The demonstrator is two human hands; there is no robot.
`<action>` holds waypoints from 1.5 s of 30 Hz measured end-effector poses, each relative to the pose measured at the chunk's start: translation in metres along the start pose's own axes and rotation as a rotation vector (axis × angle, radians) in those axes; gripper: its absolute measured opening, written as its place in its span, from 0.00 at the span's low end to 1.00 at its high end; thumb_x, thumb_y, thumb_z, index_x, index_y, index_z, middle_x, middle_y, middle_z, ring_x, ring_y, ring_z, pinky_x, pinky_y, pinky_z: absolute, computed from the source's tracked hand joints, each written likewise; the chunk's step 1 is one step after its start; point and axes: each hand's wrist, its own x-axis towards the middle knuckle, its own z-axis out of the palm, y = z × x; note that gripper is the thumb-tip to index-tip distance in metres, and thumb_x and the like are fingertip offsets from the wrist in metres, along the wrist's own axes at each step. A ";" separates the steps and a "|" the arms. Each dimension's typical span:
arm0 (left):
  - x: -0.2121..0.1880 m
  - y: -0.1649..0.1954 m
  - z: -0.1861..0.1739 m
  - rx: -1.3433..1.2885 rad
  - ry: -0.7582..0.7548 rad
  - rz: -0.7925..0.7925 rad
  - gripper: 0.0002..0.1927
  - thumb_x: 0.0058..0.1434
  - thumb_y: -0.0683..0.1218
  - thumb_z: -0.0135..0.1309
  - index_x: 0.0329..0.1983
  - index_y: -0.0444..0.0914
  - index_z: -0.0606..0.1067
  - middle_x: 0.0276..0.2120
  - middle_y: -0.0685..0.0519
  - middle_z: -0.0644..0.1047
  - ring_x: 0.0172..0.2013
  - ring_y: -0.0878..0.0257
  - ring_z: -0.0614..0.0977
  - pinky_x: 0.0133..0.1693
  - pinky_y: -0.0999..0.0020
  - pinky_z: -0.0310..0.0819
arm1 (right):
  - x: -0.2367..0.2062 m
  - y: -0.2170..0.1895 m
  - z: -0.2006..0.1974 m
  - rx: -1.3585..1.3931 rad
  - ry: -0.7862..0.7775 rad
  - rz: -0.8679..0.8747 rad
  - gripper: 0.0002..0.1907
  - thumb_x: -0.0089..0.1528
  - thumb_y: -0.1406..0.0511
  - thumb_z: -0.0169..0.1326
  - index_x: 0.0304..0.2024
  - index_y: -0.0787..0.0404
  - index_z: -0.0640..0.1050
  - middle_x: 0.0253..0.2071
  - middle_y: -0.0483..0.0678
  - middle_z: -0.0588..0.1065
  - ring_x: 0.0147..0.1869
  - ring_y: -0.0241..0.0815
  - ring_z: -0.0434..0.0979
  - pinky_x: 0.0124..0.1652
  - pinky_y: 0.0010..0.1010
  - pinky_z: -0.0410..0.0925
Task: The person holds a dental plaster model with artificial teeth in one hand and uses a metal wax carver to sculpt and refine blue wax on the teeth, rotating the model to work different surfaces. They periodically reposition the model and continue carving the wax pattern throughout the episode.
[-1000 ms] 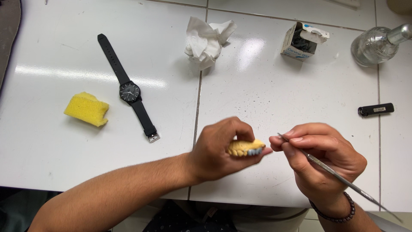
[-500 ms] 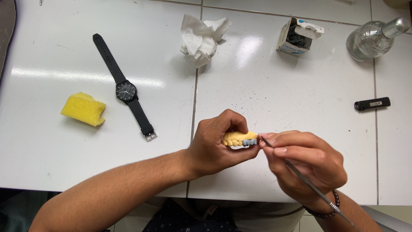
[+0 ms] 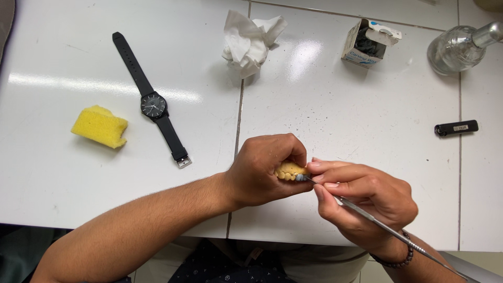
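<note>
Gripping a yellow dental cast [image 3: 291, 170] in the left hand [image 3: 262, 170], fingers curled tight around it, teeth row facing down and toward the right hand; cast held just above the near edge of the white table [image 3: 335, 110], at the middle of the view

Pinching a thin metal tool [image 3: 387, 228] in the right hand [image 3: 361, 202], pen-fashion, between thumb and first fingers; tip touching a small grey spot at the cast's right end, shaft running back down and right past the wrist toward the picture's lower right corner; dark bead bracelet [image 3: 394, 260] on that wrist

Both hands closed on what they hold, fingertips of the two nearly meeting at the cast

Lying well apart on the table: black wristwatch [image 3: 152, 105], strap stretched out slantwise, upper left; yellow sponge [image 3: 99, 126] just left of the watch; crumpled white tissue [image 3: 250, 42] at the top middle, beside the tile seam; small open box [image 3: 365, 44] with dark contents to its right; clear glass bottle [image 3: 455, 50] tipped at the top right corner; black lighter [image 3: 456, 128] near the right edge
</note>
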 end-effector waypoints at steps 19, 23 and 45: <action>-0.005 0.001 0.006 0.171 0.059 0.046 0.16 0.61 0.43 0.70 0.36 0.38 0.70 0.28 0.53 0.75 0.29 0.63 0.81 0.28 0.68 0.76 | -0.001 -0.001 0.008 -0.074 -0.024 0.022 0.11 0.59 0.77 0.63 0.32 0.63 0.72 0.37 0.57 0.82 0.51 0.51 0.86 0.51 0.33 0.83; -0.005 0.001 0.006 0.178 0.074 0.039 0.16 0.61 0.42 0.70 0.36 0.38 0.69 0.27 0.53 0.75 0.28 0.62 0.81 0.28 0.68 0.75 | -0.001 -0.001 0.009 -0.085 -0.025 0.005 0.11 0.59 0.76 0.63 0.32 0.63 0.72 0.36 0.57 0.82 0.51 0.51 0.86 0.51 0.34 0.83; 0.031 0.001 -0.032 -0.174 -0.165 -0.335 0.35 0.53 0.49 0.74 0.49 0.40 0.58 0.30 0.54 0.76 0.30 0.71 0.81 0.30 0.77 0.78 | 0.039 0.046 -0.014 0.270 -0.176 0.297 0.14 0.71 0.70 0.47 0.55 0.71 0.78 0.41 0.59 0.83 0.43 0.47 0.87 0.44 0.32 0.83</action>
